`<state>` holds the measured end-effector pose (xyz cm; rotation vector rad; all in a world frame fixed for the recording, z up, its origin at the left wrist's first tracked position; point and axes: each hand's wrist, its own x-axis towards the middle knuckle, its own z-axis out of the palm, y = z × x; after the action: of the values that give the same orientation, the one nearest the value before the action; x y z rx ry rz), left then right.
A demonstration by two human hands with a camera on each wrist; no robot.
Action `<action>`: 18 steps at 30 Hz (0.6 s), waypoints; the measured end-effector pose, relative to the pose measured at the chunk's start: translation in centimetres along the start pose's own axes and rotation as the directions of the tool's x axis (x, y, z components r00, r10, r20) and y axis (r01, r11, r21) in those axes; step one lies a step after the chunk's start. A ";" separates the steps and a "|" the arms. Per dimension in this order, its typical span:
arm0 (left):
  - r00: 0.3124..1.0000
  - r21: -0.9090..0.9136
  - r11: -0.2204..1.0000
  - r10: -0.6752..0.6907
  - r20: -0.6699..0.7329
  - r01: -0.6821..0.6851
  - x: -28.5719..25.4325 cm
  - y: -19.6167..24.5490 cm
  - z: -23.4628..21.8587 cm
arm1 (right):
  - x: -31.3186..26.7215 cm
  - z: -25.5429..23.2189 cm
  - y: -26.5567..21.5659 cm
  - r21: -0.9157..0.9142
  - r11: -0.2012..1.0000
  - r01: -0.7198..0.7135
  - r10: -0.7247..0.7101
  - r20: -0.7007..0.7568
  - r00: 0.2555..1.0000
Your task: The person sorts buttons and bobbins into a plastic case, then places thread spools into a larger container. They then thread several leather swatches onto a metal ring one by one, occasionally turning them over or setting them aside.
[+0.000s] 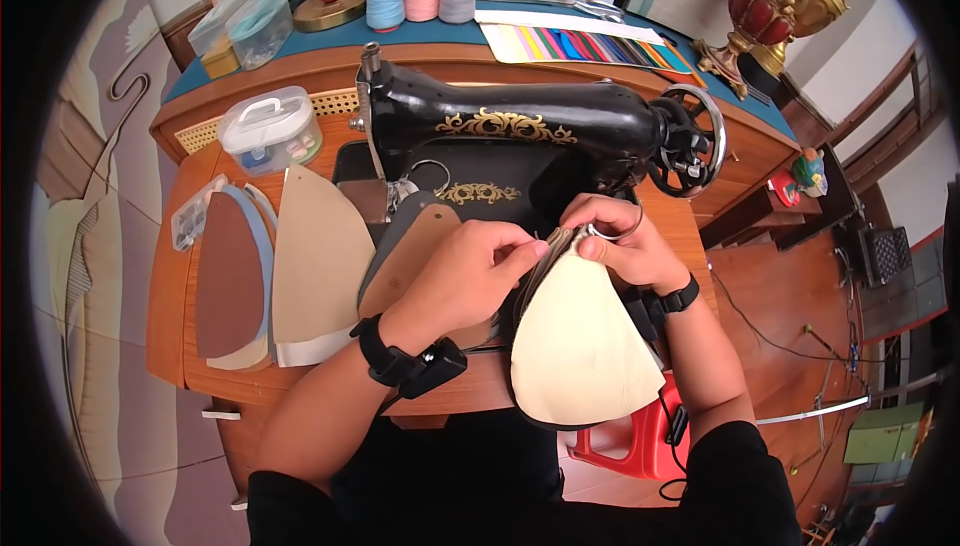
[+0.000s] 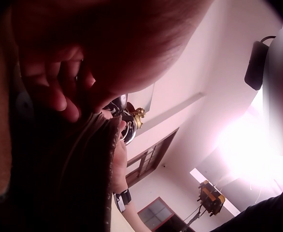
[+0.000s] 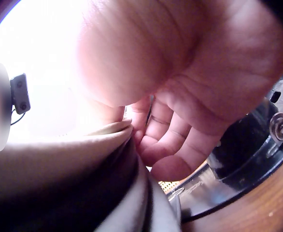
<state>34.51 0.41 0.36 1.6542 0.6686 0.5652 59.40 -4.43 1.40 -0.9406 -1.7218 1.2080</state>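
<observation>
Wooden table (image 1: pixel 170 291), clear box (image 1: pixel 262 124) of small items (image 1: pixel 259 157), left hand (image 1: pixel 470 271), right hand (image 1: pixel 637 246), grip closed on layered pieces (image 1: pixel 583 341).

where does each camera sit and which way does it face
Head: on the person's head, facing forward and down at the sewing machine and stack of cut pieces; left hand, right hand, forearms and black sleeves show.
Left wrist: looks along the left hand and stack, towards the wall; part of the right arm shows beyond.
Right wrist: looks along the right hand and stack, with part of the machine behind.
Shared: both wrist views show the stack.
</observation>
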 end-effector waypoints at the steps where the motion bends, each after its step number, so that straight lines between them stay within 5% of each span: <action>1: 1.000 0.006 1.000 -0.023 0.006 0.023 0.0 0.1 -0.1 | 0.0 0.0 0.0 0.010 1.000 -0.005 0.005 -0.004 1.000; 18: 0.997 0.018 0.999 0.042 -0.067 -0.041 -0.3 0.7 0.0 | 0.0 0.0 0.2 0.075 0.997 -0.030 0.029 0.012 1.000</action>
<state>34.39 0.06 1.01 1.6735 0.6912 0.6495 59.43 -4.43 1.23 -0.9185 -1.6640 1.2903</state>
